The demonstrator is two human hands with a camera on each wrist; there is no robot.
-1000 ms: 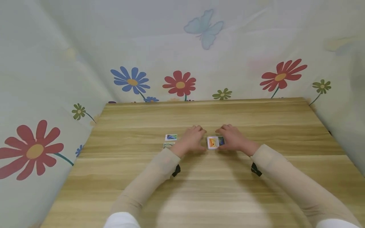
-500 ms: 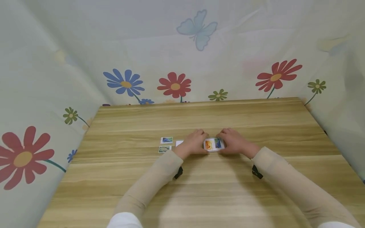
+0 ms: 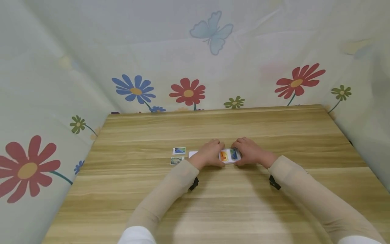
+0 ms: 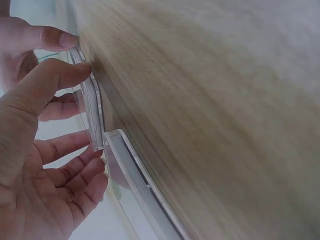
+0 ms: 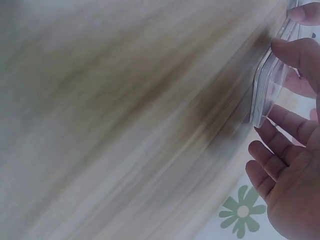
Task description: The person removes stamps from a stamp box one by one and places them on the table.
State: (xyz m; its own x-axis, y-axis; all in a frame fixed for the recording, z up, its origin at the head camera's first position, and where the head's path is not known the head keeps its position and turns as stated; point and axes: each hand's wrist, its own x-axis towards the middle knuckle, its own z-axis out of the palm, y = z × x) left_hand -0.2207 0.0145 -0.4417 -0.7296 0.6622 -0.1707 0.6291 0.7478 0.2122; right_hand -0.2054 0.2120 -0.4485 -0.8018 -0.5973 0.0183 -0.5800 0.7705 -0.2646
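Note:
A flat clear plastic case (image 3: 229,156) with an orange picture and a blue-green picture showing side by side lies between my hands. My left hand (image 3: 210,154) pinches its left end, thumb on the near edge and fingers on the far edge. At the other end my right hand (image 3: 250,152) grips it the same way. In the left wrist view, the case (image 4: 91,107) stands slightly over the wood, close to the corner of a second clear plastic box (image 4: 142,187). The head view shows only a white part (image 3: 192,154) of that box, the rest hidden under my left hand.
Two small picture cards lie left of my left hand, a blue-green one (image 3: 179,150) behind a grey-green one (image 3: 177,160). The wooden table (image 3: 243,210) meets a flower-printed cloth backdrop (image 3: 158,51) at its back edge.
My left hand, earlier just off the case, has closed on its left end. The white part left of that hand has come into view. Over the last half second little has moved.

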